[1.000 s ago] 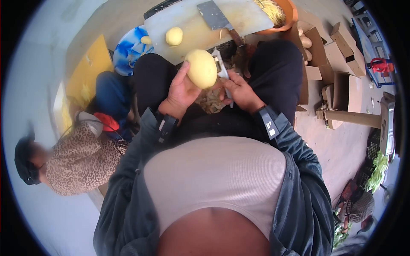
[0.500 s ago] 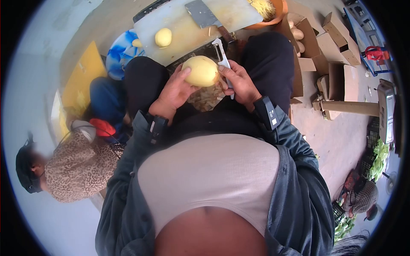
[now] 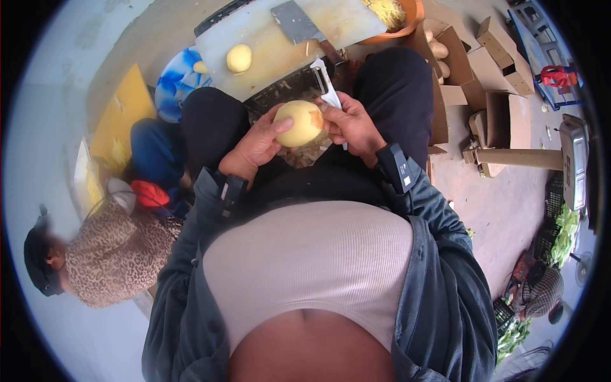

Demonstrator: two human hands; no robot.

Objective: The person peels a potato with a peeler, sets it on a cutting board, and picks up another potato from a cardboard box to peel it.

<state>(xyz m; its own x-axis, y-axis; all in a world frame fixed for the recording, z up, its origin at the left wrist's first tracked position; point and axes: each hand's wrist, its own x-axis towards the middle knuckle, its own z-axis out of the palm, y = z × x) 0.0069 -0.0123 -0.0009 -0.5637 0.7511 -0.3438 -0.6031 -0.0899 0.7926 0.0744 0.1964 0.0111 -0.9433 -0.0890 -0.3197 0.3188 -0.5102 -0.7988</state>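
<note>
In the head view, the left hand [image 3: 258,143] holds a peeled potato [image 3: 298,123] above the lap, between the two knees in dark trousers. The fingers of this hand are curled around the left and lower side of the potato, and the thumb lies on its pale yellow surface. The right hand [image 3: 349,126] is just beside the potato on the other side. It is closed around a white peeler [image 3: 325,84], and the head of the peeler stands up above the potato, close to its top edge. I cannot tell if the blade touches the potato.

Under the hands there is a heap of potato peels [image 3: 299,153] on the lap. In front of the knees lies a white cutting board [image 3: 280,38] with another peeled potato [image 3: 238,58] on it and a cleaver [image 3: 294,21] near the far edge. An orange bowl [image 3: 415,16] with shredded potato is touching the board on the right. Further right are open cardboard boxes [image 3: 484,63], one with unpeeled potatoes inside. At the left sits another person in a leopard-pattern top [image 3: 114,254].
</note>
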